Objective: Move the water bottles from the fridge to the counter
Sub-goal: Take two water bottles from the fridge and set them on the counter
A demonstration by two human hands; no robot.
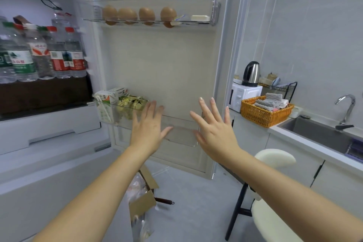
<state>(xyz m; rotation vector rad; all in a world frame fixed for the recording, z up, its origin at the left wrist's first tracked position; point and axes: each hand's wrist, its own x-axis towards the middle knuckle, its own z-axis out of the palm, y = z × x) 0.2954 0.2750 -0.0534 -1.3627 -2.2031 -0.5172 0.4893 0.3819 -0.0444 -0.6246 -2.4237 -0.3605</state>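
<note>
**Mia:** Where are the water bottles (41,53)?

**Ben:** They stand in a row on a shelf inside the fridge (49,124), far over on the left. Some have red caps and some have green caps. A bigger jug (59,15) with a handle stands behind them.

**Mia:** What are the hands doing?

**Ben:** The left hand (146,125) and the right hand (213,129) are both held up flat with the fingers spread wide. They hold nothing. They are in front of the open fridge door (167,61), well apart from the bottles.

**Mia:** What is on the door?

**Ben:** The top tray (214,12) has four brown eggs (137,14) and a small white block (200,18). The low tray (182,133) has a milk carton (105,104) and yellow packets (130,106) at its left end. The right end of that tray is bare.

**Mia:** And the counter (318,151)?

**Ben:** It is on the right. It has a sink (318,133) with a tap (346,108). An orange basket (265,113) full of cloths sits beside the sink. Behind it is a white microwave (245,92) with a kettle (251,73) on top, and a dish rack (280,86).

**Mia:** Is anything in the way?

**Ben:** A white chair (273,198) stands just beside the counter, under the right arm. A cardboard box (143,200) with a plastic bag sits on the floor (196,202) below the door.
</note>
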